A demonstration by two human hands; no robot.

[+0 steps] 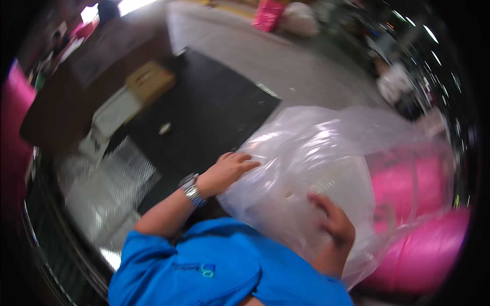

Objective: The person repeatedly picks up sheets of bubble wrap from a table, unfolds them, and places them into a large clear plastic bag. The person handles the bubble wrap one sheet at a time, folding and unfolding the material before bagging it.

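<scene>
A large clear plastic bag (pixel 286 148) spreads in front of me, loose and wrinkled. Inside or under it shows a pale, flat white mass (pixel 342 178), whose kind I cannot make out. My left hand (pixel 227 173), with a metal watch on its wrist, lies on the bag's left edge, fingers stretched out. Over the bag's near right part is my right hand (pixel 334 219), slightly blurred. One of its fingers points out to the left, apart from the others, and no held thing shows in it.
The black table (pixel 204 97) bears a brown cardboard box (pixel 153 81), white flat pieces (pixel 117 112) and a small pale object (pixel 164 128). Bubble wrap (pixel 107 188) lies left. Shiny pink bundles (pixel 423 250) stand close on the right, partly behind the plastic.
</scene>
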